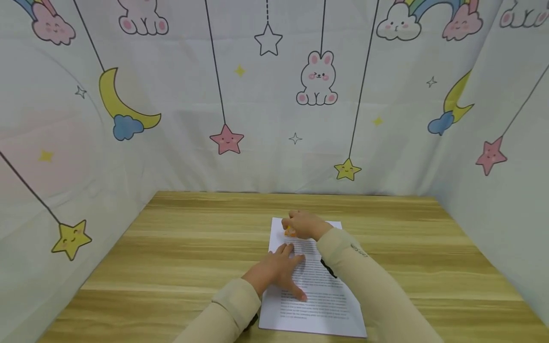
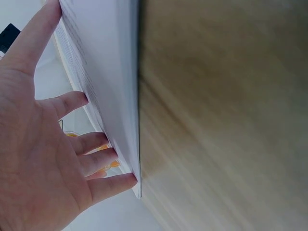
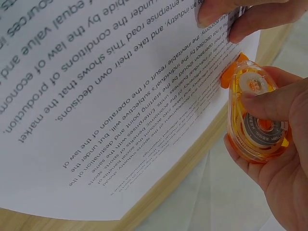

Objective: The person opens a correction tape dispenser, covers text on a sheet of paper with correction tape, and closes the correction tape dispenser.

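A printed sheet of paper [image 1: 319,312] lies on the wooden table, covered in lines of English text. My left hand [image 1: 280,270] rests on its left part with fingers spread; in the left wrist view the fingertips meet the paper's surface. Near the sheet's top edge, my right hand [image 1: 306,225] grips an orange correction tape [image 3: 260,118]. The right wrist view shows its clear casing with reels inside, thumb on one face and fingers behind. Its orange tip end [image 3: 232,72] points at the paper, close over the printed lines.
The wooden table [image 1: 193,247] extends on both sides of the paper. White curtains [image 1: 266,109] printed with stars, moons and rabbits stand at its back and sides. Both forearms wear beige sleeves [image 1: 364,276], the right one crossing over the sheet's right edge.
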{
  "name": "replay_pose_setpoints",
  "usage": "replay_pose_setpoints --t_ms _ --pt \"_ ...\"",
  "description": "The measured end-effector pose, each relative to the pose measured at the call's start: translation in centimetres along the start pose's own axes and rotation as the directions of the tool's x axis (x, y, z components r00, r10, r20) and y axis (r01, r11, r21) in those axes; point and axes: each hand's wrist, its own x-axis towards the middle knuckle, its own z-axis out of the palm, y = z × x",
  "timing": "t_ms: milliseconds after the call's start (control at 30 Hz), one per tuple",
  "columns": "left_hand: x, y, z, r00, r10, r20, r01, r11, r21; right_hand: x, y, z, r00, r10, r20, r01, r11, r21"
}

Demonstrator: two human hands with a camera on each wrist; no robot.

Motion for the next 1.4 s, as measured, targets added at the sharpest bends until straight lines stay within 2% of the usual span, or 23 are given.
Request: replay_pose_setpoints --t_ms 200,367,633,967,1400 --pt "-0.10 -0.02 -0.06 1.000 0.000 -0.001 0.000 1.000 0.008 0.24 0.04 0.26 1.000 0.015 0.009 -0.015 1.000 -0.017" --pt "-0.11 -0.08 -0.11 1.000 -0.004 -0.003 0.004 1.000 0.010 0.21 0.04 0.25 1.000 0.024 0.012 -0.024 1.000 0.007" --pt "0.06 -0.12 -0.01 1.000 -0.013 0.006 0.013 0.999 0.036 -0.04 -0.05 0.10 1.000 -0.005 -0.006 0.005 1.000 -0.010" --pt "0.05 -0.05 -0.13 1.000 -0.009 0.008 0.009 0.999 0.032 -0.50 0.37 0.03 1.000 -0.023 -0.021 0.024 0.999 0.021" --pt "-0.12 0.10 -0.17 0.999 -0.019 0.031 0.018 1.000 0.018 -0.72 0.59 0.47 1.000 0.024 0.008 -0.024 0.999 0.039"
